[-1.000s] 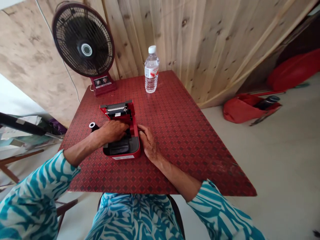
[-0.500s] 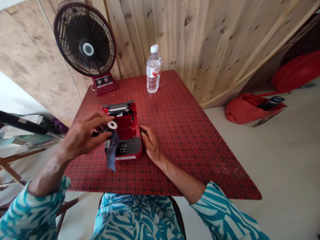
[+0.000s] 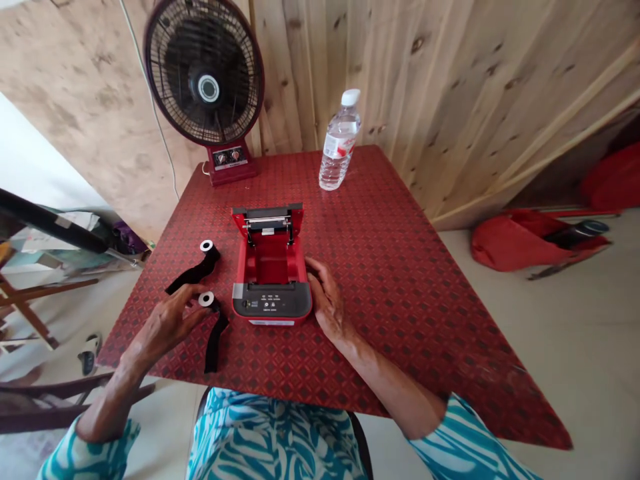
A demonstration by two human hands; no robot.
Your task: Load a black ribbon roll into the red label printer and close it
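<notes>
My left hand has its thumb and fingertips around a small roll of black paper with a white core, standing on the table left of the printer. The roll's loose black tail lies toward the table's front edge. Behind it stands a second black roll, its tail stretched to the left. A red and black compact printer sits with its lid raised and its red compartment bare inside. My right hand rests against the printer's right side, fingers partly hidden there.
A dark red fan stands at the table's back left. A water bottle is at the back, near the wooden wall. The red patterned table carries everything. A red bag lies on the floor to the right.
My left hand has carried the black roll from above the printer down to the table on its left. My right hand stays at the printer's side. The view has shifted.
</notes>
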